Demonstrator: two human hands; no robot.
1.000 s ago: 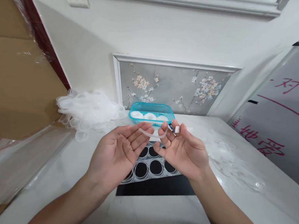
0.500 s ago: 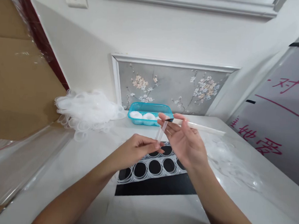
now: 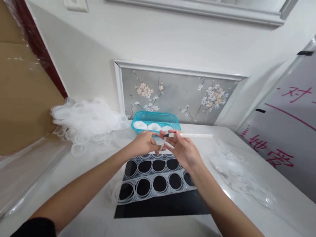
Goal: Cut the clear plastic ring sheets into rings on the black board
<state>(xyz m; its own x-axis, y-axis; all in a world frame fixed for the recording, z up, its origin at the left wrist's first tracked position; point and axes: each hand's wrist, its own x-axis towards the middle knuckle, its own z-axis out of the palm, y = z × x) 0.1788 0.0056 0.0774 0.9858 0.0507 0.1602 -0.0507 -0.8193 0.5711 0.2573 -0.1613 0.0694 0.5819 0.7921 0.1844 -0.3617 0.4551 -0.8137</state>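
Observation:
My left hand (image 3: 144,145) is closed, its fingers pinching a narrow translucent plastic strip (image 3: 163,144), possibly the side of a ring. Close beside it, my right hand (image 3: 186,151) grips a slim white stick with a black tip (image 3: 197,135), which points left at the upper end of the strip. Whether the right fingers also touch the strip, I cannot tell. Below both hands, rows of translucent rings (image 3: 151,185) lie on a black sheet (image 3: 162,209), and the dark surface shows through their round openings.
Behind the hands stands a blue plastic basket (image 3: 158,115) with white round pieces in it. A heap of translucent rings (image 3: 90,119) is at the left, and clear plastic pieces (image 3: 241,171) lie at the right. Cardboard (image 3: 16,97) borders the left side.
Both hands have moved closer together, and the right hand has shifted left with the stick. The strip now shows less between the fingers. The view has tilted slightly, uncovering more of the ring rows.

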